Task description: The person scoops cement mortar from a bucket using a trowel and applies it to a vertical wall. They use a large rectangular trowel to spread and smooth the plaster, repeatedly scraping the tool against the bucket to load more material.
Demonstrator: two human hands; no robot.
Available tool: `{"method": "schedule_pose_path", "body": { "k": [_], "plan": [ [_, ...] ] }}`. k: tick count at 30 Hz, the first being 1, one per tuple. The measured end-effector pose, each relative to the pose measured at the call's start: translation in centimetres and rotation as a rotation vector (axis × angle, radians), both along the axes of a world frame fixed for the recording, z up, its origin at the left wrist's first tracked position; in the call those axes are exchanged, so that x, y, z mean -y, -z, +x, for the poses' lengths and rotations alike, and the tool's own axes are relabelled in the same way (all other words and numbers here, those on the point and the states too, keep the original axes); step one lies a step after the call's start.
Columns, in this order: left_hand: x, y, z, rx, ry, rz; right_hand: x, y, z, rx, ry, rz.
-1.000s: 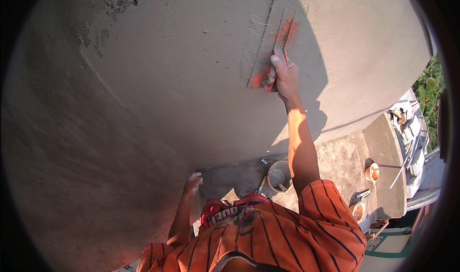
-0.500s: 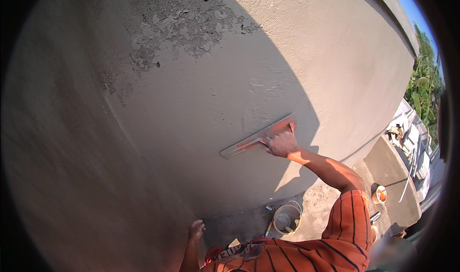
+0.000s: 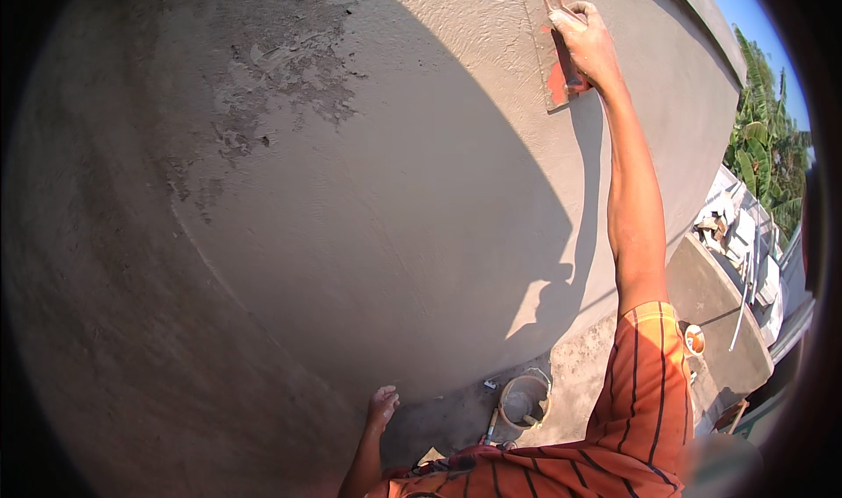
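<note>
My right hand is raised high and grips the handle of an orange plastering trowel, whose blade lies flat against the grey plastered wall near the top. The plaster around the trowel looks wet and rough. My left hand hangs low by my side with its fingers loosely apart, holding nothing, close to the wall's base. My orange striped shirt fills the lower edge.
A bucket with grey mix stands on the concrete floor by the wall's foot. A patchy, flaking area marks the wall at upper left. A low ledge, roofs and green trees lie to the right.
My right hand has swept the trowel from mid-wall up to the top of the wall, turning the blade from slanted to near vertical. The left hand stays low.
</note>
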State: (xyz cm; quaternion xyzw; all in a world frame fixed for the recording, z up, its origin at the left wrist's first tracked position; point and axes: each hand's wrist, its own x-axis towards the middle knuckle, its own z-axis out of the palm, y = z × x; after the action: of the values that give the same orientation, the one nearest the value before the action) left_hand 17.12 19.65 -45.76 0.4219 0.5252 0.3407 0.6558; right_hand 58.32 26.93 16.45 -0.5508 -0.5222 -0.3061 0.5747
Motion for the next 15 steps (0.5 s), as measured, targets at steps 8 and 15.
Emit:
{"method": "schedule_pose_path", "body": {
  "k": [8, 15],
  "plan": [
    [5.7, 6.8, -9.3, -0.129, -0.019, -0.162, -0.2, 12.0, 3.6, -0.959, -0.644, 0.209],
    [5.3, 6.9, -10.2, 0.078, -0.244, -0.220, -0.3, 4.8, -22.7, 0.007, -0.574, -0.360]
  ]
}}
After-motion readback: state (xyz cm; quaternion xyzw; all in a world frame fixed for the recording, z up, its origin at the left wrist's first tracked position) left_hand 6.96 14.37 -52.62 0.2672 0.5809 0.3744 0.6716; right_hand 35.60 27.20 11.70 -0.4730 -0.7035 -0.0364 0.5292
